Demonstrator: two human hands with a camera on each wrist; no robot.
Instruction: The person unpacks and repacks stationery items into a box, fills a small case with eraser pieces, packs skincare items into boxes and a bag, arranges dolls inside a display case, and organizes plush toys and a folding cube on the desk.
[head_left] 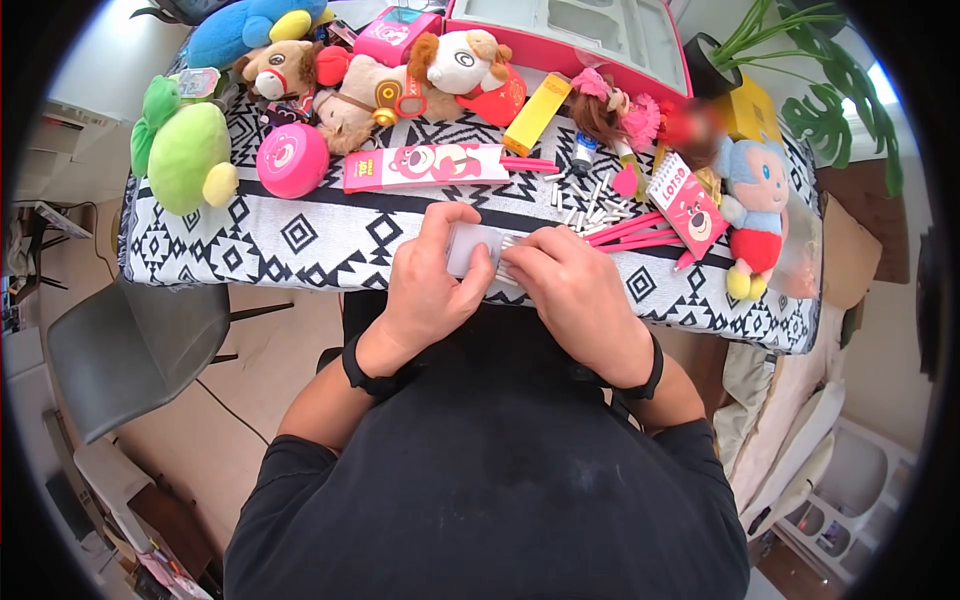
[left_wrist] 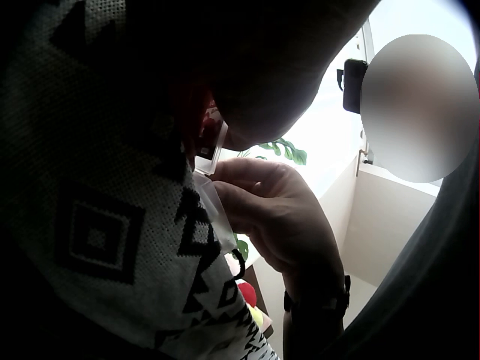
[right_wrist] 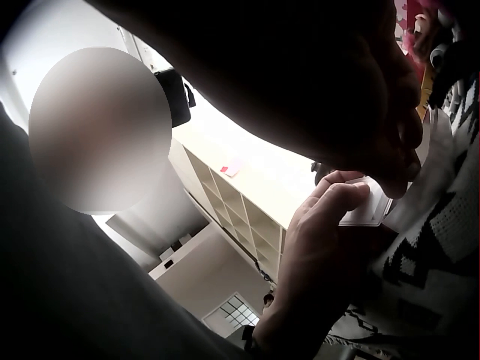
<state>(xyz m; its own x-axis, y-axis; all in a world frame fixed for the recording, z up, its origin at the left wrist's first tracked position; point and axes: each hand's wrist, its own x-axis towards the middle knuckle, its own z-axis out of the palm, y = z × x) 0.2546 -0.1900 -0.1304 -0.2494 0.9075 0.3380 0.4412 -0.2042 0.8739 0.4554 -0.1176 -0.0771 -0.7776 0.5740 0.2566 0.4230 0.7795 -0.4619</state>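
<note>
My left hand [head_left: 425, 275] grips a small translucent plastic case [head_left: 474, 250], thumb and index finger on its faces. Short white sticks [head_left: 508, 262] show at the right end of the case. Bent fingertips of my right hand [head_left: 575, 280] pinch at these sticks, partly covering them. The left wrist view has the right hand [left_wrist: 281, 214] with thumb and finger together at the mouth of the case [left_wrist: 212, 157]. In the right wrist view the left hand [right_wrist: 319, 225] keeps its thumb on the clear case [right_wrist: 364, 210].
Loose short white sticks [head_left: 592, 205] lie beyond my right hand, near pink pens [head_left: 635, 232] and a Lotso notepad [head_left: 690, 210]. Behind are a pink round case [head_left: 292, 160], a Toy Story box [head_left: 425, 166], a yellow box [head_left: 538, 113] and several plush toys. The cloth-covered table's [head_left: 350, 262] front edge is close.
</note>
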